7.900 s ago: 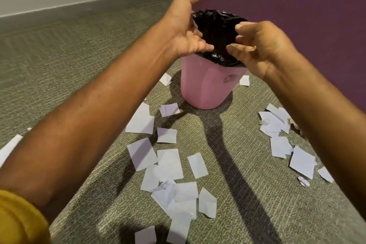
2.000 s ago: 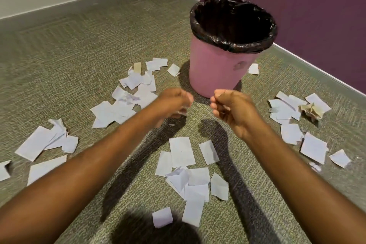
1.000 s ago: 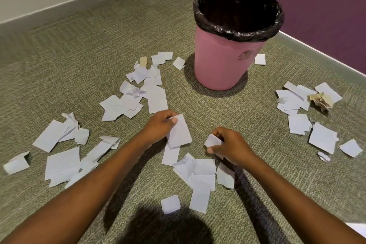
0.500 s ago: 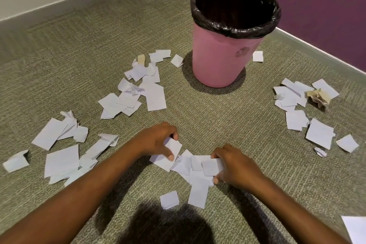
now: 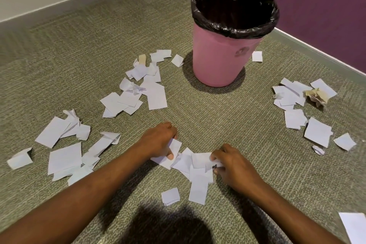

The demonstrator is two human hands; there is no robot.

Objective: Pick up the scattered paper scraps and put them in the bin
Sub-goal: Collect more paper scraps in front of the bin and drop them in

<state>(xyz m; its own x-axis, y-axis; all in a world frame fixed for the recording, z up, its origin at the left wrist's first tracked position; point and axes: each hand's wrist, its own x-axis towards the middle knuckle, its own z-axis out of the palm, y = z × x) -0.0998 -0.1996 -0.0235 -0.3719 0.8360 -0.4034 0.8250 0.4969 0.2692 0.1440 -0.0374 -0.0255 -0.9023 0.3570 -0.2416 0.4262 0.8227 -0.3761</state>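
Note:
A pink bin (image 5: 219, 59) lined with a black bag stands upright on the carpet near the purple wall. White paper scraps lie in clusters around it. Both hands are down on the nearest pile of scraps (image 5: 195, 166), in front of me. My left hand (image 5: 159, 140) pinches a white scrap at the pile's left end, thumb on top. My right hand (image 5: 230, 162) grips scraps at the pile's right end. Two more scraps (image 5: 170, 196) lie just below the pile.
More scraps lie left of the bin (image 5: 144, 89), far left (image 5: 65, 148) and right (image 5: 299, 105), the last with a crumpled tan wad (image 5: 316, 95). A white sheet (image 5: 354, 228) shows at the bottom right corner. Walls meet behind the bin.
Both hands came down from the bin to the near pile and took hold of scraps. Over the last half second they have pushed the pile closer together.

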